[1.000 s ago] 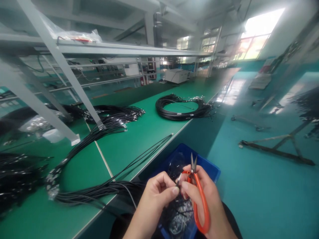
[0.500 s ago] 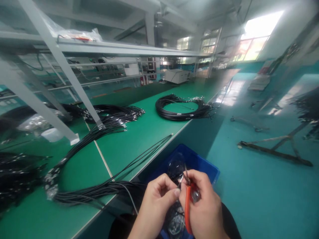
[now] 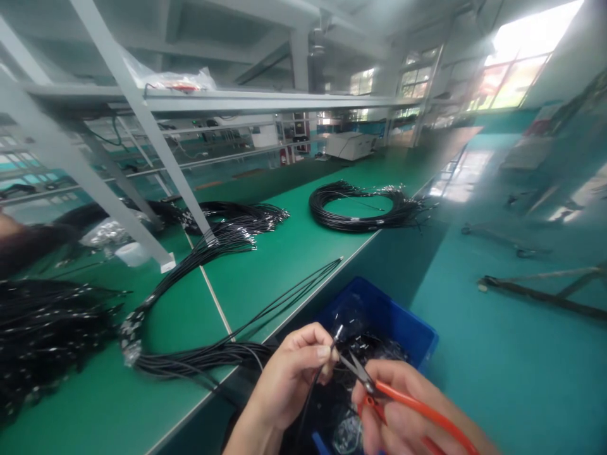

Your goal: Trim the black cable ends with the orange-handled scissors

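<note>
My left hand (image 3: 296, 373) is closed, pinching a black cable (image 3: 309, 395) near its end, where a small silver metal tip sticks up past the fingertips. In my right hand (image 3: 403, 404) are orange-handled scissors (image 3: 370, 382), which could also be small snips. Their pointed metal blades are parted and aim at the cable just beside my left fingertips. Beneath both hands stands a blue bin (image 3: 412, 335) holding dark scraps and clear plastic. A bundle of black cables (image 3: 190, 361) curves over the green bench and hangs off its edge left of my left hand.
Another coil of black cables (image 3: 351, 222) lies farther along the green bench (image 3: 279, 265). Grey shelf posts (image 3: 156, 139) rise from the bench. More cables (image 3: 42, 335) are heaped at left, near another person's dark sleeve (image 3: 40, 246). A wheeled stand (image 3: 535, 294) is on the floor.
My right hand has drawn away to the right and turned, so the scissors now point left with blades parted. The cable tip shows above my left fingers. Another person's arm has appeared at left.
</note>
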The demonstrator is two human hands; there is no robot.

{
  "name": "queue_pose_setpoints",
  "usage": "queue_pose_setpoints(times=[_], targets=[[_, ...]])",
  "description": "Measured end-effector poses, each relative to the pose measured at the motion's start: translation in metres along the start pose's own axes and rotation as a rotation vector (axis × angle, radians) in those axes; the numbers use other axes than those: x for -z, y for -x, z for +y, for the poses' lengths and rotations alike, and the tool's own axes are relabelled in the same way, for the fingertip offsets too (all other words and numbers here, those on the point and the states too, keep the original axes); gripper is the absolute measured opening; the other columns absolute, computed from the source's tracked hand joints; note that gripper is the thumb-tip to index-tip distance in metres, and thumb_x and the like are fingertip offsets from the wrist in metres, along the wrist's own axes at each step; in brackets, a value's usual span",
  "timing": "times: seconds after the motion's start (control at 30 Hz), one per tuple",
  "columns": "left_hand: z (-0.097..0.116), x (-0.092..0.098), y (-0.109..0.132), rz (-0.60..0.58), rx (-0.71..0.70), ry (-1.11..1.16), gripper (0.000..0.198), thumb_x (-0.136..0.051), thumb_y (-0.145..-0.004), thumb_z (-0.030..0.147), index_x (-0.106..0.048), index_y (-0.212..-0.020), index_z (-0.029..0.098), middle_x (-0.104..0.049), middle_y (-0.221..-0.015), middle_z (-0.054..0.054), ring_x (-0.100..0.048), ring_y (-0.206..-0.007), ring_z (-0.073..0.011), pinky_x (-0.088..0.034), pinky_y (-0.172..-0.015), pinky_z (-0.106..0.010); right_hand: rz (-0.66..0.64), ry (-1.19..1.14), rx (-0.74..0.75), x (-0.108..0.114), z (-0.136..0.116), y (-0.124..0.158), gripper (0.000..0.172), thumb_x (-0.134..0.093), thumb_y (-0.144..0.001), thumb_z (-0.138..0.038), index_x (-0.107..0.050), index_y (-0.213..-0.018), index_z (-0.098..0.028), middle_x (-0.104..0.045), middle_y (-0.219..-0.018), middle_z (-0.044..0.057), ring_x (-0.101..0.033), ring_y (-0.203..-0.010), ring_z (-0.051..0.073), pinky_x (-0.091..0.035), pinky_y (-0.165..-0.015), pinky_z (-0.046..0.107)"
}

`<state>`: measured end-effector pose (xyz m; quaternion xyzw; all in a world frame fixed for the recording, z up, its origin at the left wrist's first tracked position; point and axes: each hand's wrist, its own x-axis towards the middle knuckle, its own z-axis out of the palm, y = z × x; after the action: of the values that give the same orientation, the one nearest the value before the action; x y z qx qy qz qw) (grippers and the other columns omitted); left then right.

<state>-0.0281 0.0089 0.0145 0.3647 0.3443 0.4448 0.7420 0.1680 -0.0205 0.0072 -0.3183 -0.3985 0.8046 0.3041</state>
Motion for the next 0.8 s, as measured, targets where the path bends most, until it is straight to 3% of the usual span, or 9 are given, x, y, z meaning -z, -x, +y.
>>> queue_pose_setpoints(times=[0.1, 0.33, 0.47, 0.67, 0.8], targets=[[0.000, -0.001, 0.000, -0.023, 0.013, 0.039, 0.006, -0.062, -0.069, 0.017, -0.059, -0.066, 0.012, -0.053, -0.055, -0.001, -0.043, -0.050, -0.0099, -0.029, -0.053, -0.023, 0.088, -0.059, 0.018, -0.006, -0.001, 0.004, 0.038, -0.073, -0.065, -0.038, -0.062, -0.096, -0.018, -0.069, -0.071, 0.007, -0.052, -0.051, 0.012, -0.041, -0.054, 0.025], [-0.001, -0.001, -0.001, -0.067, 0.009, 0.053, 0.006, -0.062, -0.070, 0.015, -0.059, -0.065, 0.012, -0.055, -0.058, -0.001, -0.043, -0.051, -0.0100, -0.026, -0.053, -0.024, 0.029, -0.270, 0.054, -0.004, 0.009, -0.003, 0.030, -0.062, -0.077, -0.040, -0.063, -0.095, -0.016, -0.068, -0.070, 0.006, -0.053, -0.056, 0.012, -0.043, -0.065, 0.028], [-0.002, 0.000, -0.002, -0.096, -0.027, 0.017, 0.008, -0.061, -0.071, 0.015, -0.057, -0.065, 0.013, -0.053, -0.059, -0.001, -0.042, -0.053, -0.0110, -0.026, -0.054, -0.025, 0.019, -0.258, 0.048, -0.007, 0.004, -0.003, 0.031, -0.065, -0.076, -0.037, -0.062, -0.096, -0.014, -0.069, -0.071, 0.008, -0.046, -0.051, 0.008, -0.040, -0.058, 0.024], [0.000, 0.001, -0.001, -0.080, -0.078, -0.075, 0.010, -0.061, -0.073, 0.018, -0.055, -0.065, 0.014, -0.051, -0.058, 0.000, -0.040, -0.056, -0.0117, -0.028, -0.057, -0.026, 0.048, -0.028, 0.007, -0.004, -0.003, -0.004, 0.032, -0.061, -0.080, -0.039, -0.058, -0.098, -0.012, -0.069, -0.076, 0.010, -0.044, -0.050, 0.006, -0.036, -0.052, 0.020], [-0.001, 0.002, 0.000, -0.055, -0.117, -0.150, 0.010, -0.061, -0.073, 0.019, -0.056, -0.066, 0.014, -0.049, -0.059, 0.001, -0.038, -0.057, -0.0120, -0.028, -0.058, -0.026, -0.023, 0.032, -0.048, -0.001, -0.005, -0.013, 0.038, -0.065, -0.074, -0.043, -0.055, -0.096, -0.013, -0.069, -0.069, 0.007, -0.040, -0.037, 0.002, -0.028, -0.037, 0.015]])
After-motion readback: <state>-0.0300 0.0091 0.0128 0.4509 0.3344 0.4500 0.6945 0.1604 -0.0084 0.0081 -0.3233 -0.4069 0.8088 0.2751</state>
